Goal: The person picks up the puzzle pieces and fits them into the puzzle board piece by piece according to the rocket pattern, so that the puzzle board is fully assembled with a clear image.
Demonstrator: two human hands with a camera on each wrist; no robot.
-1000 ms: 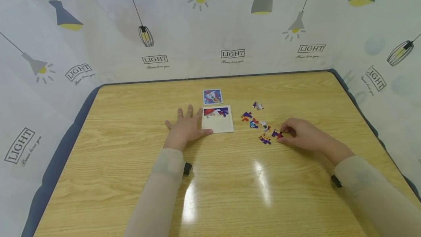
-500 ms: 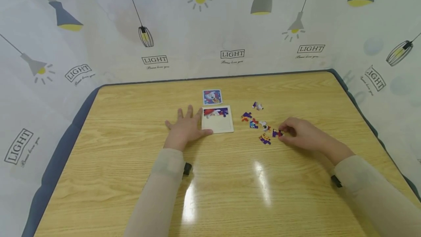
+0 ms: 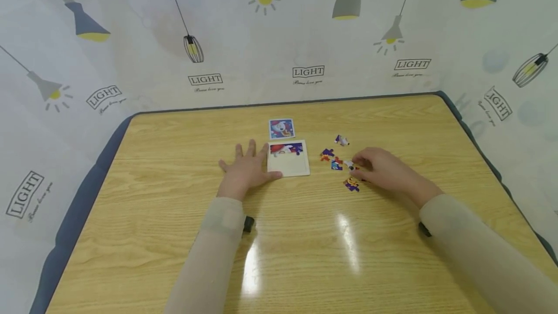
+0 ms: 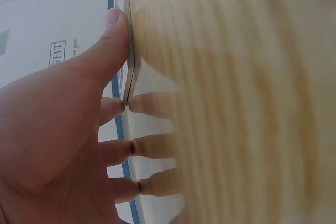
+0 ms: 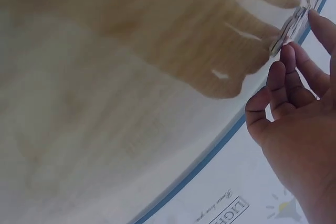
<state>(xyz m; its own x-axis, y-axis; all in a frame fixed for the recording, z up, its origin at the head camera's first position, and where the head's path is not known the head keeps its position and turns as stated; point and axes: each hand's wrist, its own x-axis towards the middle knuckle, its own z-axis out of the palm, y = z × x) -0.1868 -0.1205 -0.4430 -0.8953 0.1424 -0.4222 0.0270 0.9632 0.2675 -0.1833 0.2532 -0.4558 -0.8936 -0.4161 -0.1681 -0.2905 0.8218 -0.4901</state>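
My left hand [image 3: 245, 171] lies spread on the table, thumb and index finger along the left and lower edges of a square puzzle board [image 3: 287, 166]. A strip of joined pieces [image 3: 285, 149] with red, white and purple print fills its upper part. In the left wrist view the thumb [image 4: 105, 51] presses against the board's edge. My right hand [image 3: 385, 171] pinches a white and grey puzzle piece [image 3: 349, 164] among the loose ones, thumb and index finger at its right end. In the right wrist view the fingertips [image 5: 287, 51] meet the pieces at table level.
A small picture card [image 3: 281, 129] lies behind the board. Around the right hand are several loose pieces: a purple and orange one [image 3: 326, 154], a blue and red one [image 3: 336, 164], a yellow and purple one [image 3: 351, 184], a white and purple one [image 3: 342, 140]. A lamp-printed curtain [image 3: 244, 38] surrounds the table.
My right hand has left the purple and red piece and moved left to the white and grey piece, now partly covering the purple one. The left hand has stayed in place.
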